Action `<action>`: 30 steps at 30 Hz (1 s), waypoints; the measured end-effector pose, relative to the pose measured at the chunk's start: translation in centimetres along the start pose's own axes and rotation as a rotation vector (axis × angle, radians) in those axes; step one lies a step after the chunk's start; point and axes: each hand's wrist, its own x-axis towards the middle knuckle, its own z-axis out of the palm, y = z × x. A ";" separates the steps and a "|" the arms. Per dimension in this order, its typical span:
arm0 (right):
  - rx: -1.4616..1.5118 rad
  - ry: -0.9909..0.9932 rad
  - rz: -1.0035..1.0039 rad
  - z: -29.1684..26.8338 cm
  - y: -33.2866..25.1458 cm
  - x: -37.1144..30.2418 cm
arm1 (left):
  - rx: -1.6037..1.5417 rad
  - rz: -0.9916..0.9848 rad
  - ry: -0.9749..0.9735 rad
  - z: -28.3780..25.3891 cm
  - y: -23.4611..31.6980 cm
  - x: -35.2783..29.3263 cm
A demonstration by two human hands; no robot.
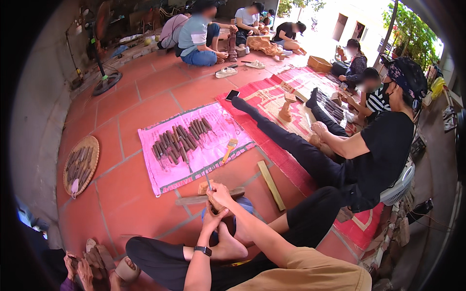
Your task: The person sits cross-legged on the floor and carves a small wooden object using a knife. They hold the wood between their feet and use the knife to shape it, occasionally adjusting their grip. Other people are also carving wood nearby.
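Brown wood piece, head view: positioned between the two hands, ahead of the feet. Left hand grasps its near end. Right hand, nearer the far end, appears closed on a slim metal tool; contact is partly hidden. Tool's long axis: forward, slightly left.

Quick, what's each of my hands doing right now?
Left hand: closed around a brown wooden piece.
Right hand: closed, seemingly on a thin metal tool; its exact grip is too small to tell.
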 end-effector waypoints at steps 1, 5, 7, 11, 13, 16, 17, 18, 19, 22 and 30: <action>0.024 0.024 -0.004 0.0 0.0 0.2 | 0.018 -0.032 -0.033 -0.2 0.6 0.1; 0.216 0.114 0.040 0.9 -0.5 0.5 | 0.010 0.013 -0.008 -0.4 -0.8 0.7; 0.075 0.013 0.035 0.5 -0.7 0.2 | 0.051 0.044 0.024 -0.4 -0.8 0.4; 0.021 0.049 -0.009 0.7 -0.2 0.4 | -0.062 0.016 -0.005 0.1 -0.4 0.3; 0.079 0.105 0.014 0.5 0.3 0.5 | -0.044 0.024 -0.013 0.3 -0.1 0.2; 0.155 0.065 0.026 0.9 0.3 0.6 | -0.013 0.057 0.017 -0.1 -0.3 0.3; 0.101 0.018 0.008 0.4 0.4 0.2 | -0.011 0.067 0.024 0.1 -0.6 0.3; 0.048 -0.030 -0.010 0.2 0.3 0.0 | -0.027 0.051 0.012 0.0 -0.8 0.5; 0.048 -0.006 -0.005 0.5 -0.1 0.2 | -0.044 0.034 -0.001 -0.5 -1.1 0.7; 0.092 0.093 0.026 0.6 0.6 0.7 | 0.006 0.038 -0.017 0.1 -1.0 0.8; 0.079 0.083 0.004 0.8 0.0 0.5 | -0.068 0.079 -0.010 0.1 -1.7 1.1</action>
